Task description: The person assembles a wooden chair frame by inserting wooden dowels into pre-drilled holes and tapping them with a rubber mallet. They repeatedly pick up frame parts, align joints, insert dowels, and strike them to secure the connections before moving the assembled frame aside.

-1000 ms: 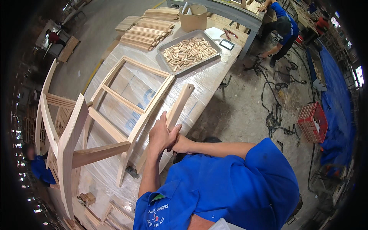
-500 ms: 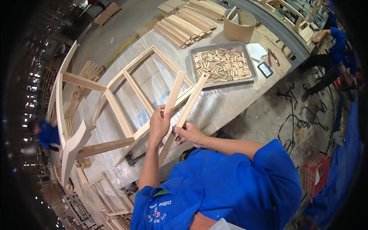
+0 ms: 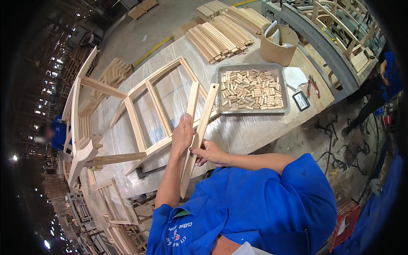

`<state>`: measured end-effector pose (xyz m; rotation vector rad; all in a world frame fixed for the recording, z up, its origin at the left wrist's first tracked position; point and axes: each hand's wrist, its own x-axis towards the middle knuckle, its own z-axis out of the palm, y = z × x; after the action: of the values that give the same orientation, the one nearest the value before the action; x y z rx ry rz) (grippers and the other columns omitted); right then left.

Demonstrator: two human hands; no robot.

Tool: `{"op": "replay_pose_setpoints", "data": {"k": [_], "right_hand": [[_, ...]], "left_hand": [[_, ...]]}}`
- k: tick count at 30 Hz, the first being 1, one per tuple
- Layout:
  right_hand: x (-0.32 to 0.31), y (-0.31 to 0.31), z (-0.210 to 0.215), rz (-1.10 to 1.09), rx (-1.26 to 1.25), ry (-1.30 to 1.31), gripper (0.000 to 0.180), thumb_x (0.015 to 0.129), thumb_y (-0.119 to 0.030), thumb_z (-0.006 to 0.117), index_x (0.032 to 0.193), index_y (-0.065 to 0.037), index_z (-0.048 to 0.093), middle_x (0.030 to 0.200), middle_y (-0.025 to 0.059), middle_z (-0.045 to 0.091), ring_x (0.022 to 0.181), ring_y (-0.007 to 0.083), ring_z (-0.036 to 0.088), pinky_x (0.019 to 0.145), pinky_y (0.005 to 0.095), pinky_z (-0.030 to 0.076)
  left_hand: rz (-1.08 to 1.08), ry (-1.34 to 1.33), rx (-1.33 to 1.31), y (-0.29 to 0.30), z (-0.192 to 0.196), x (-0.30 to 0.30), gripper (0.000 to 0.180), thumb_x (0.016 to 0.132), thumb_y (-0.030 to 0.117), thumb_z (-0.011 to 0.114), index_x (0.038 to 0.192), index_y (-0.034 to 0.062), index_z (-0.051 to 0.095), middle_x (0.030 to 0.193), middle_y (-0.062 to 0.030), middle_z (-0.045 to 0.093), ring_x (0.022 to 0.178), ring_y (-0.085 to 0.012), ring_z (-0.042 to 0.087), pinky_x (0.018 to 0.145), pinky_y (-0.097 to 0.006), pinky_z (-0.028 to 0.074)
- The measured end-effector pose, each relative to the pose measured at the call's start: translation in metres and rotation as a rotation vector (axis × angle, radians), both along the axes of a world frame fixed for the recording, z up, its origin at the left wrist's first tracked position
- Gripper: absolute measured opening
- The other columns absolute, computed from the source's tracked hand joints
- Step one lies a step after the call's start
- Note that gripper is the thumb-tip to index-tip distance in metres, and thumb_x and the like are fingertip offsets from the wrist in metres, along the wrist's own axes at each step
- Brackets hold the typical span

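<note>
My left hand (image 3: 183, 132) is closed around a pale wooden slat (image 3: 192, 102) that slants up and away from me. Beside it, my right hand (image 3: 208, 154) grips a second wooden slat (image 3: 204, 122), which has a round hole near its far end. The two slats lie almost parallel, close together, over the front of the table. Just beyond them a wooden chair frame (image 3: 138, 123) rests on its side on the plastic-covered table (image 3: 238, 131). A metal tray (image 3: 250, 111) filled with short wooden dowels (image 3: 253, 89) stands right of the slats' far ends.
Behind the tray are stacked wooden slats (image 3: 219, 38) and a round brown tub (image 3: 278, 49) with white bottles. Red-handled pliers (image 3: 313, 87) and a small black-rimmed device (image 3: 301, 101) lie at the table's right. Cables (image 3: 331, 140) trail over the floor. Other people work at both sides.
The view has shifted, so the table things appear farther right and lower. Both hands still hold their slats, which now stand closer to parallel.
</note>
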<state>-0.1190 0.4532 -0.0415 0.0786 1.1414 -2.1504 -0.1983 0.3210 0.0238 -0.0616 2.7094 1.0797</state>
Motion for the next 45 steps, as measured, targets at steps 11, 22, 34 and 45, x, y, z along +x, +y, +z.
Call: {"op": "replay_pose_setpoints", "data": {"k": [11, 22, 34, 45], "right_hand": [[-0.026, 0.005, 0.005, -0.105, 0.061, 0.008, 0.037, 0.101, -0.027, 0.071, 0.118, 0.003, 0.058, 0.091, 0.0124, 0.07, 0.068, 0.0186, 0.07, 0.056, 0.0322, 0.06], [-0.023, -0.011, -0.023, -0.056, 0.311, 0.126, 0.036, 0.088, -0.018, 0.077, 0.114, 0.005, 0.066, 0.097, 0.02, 0.075, 0.077, 0.0276, 0.074, 0.066, 0.0408, 0.059], [-0.099, 0.194, -0.077, -0.141, 1.21, 0.323, 0.022, 0.102, -0.024, 0.067, 0.117, -0.009, 0.073, 0.109, 0.0124, 0.077, 0.098, 0.0248, 0.073, 0.085, 0.0376, 0.058], [-0.151, 0.209, -0.118, -0.116, 1.429, 0.728, 0.02, 0.096, -0.017, 0.065, 0.113, -0.016, 0.077, 0.108, 0.0169, 0.071, 0.097, 0.0375, 0.072, 0.085, 0.0499, 0.057]], "left_hand": [[0.036, -0.033, 0.329, 0.027, -0.024, -0.026, 0.052, 0.11, 0.04, 0.052, 0.15, 0.0068, 0.054, 0.121, -0.0113, 0.07, 0.106, -0.0189, 0.064, 0.092, -0.036, 0.052], [-0.041, 0.233, -0.38, 0.065, -0.02, -0.003, 0.079, 0.083, 0.045, 0.085, 0.139, 0.0025, 0.048, 0.12, -0.0294, 0.068, 0.11, -0.0488, 0.068, 0.091, -0.055, 0.054], [-0.047, -0.073, -0.517, -0.02, -0.049, 0.023, 0.054, 0.078, 0.016, 0.078, 0.122, 0.0025, 0.05, 0.105, -0.0294, 0.07, 0.102, -0.0506, 0.068, 0.089, -0.056, 0.054], [-0.262, -0.177, -0.53, 0.043, -0.109, 0.007, 0.051, 0.083, 0.022, 0.079, 0.122, 0.0045, 0.05, 0.109, -0.028, 0.066, 0.097, -0.0463, 0.072, 0.086, -0.052, 0.058]]}}
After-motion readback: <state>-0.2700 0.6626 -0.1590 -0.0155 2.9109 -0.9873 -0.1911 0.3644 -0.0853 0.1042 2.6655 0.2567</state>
